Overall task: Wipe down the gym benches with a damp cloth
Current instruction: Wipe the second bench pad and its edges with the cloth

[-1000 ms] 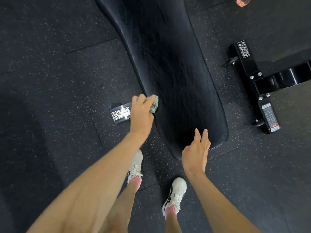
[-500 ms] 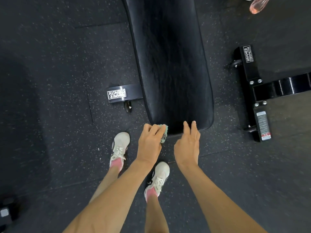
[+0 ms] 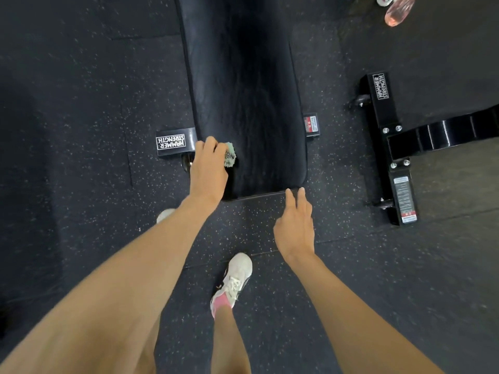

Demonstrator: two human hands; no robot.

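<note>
The left hand (image 3: 209, 168) was closed around a bunched green cloth (image 3: 230, 158), pressing it against the near left edge of the bench (image 3: 243, 90), just above the corner of the black pad and beside the frame foot marked with a white brand label (image 3: 171, 142). Only a small tuft of the cloth showed past the fingers (image 3: 213, 147); the rest was hidden in the palm. The right hand (image 3: 295, 225) was empty and loosely open, its two longest fingers extended toward the near right corner of the pad; whether the tips actually touched the edge could not be told. The pad ran away from the person up the frame, its surface showing faint streaks, though whether those were damp tracks or only sheen was unclear. The step in hand appeared to be wiping the near end and its side edge. To do it well, the cloth would probably be better opened out flatter under the palm, since a tight wad covers little and skips the seam. Overlapping strokes across the pad's width, from the left edge toward the right corner, then a pass around the rolled front lip, should leave no dry band. The free hand could rest on the corner to steady the stance. A second bench frame (image 3: 388, 147) lay well apart to the right, with a pinkish bottle (image 3: 395, 12) on the floor (image 3: 81, 76) beyond it, and a white shoe (image 3: 235, 279) stood below the pad's end.
</note>
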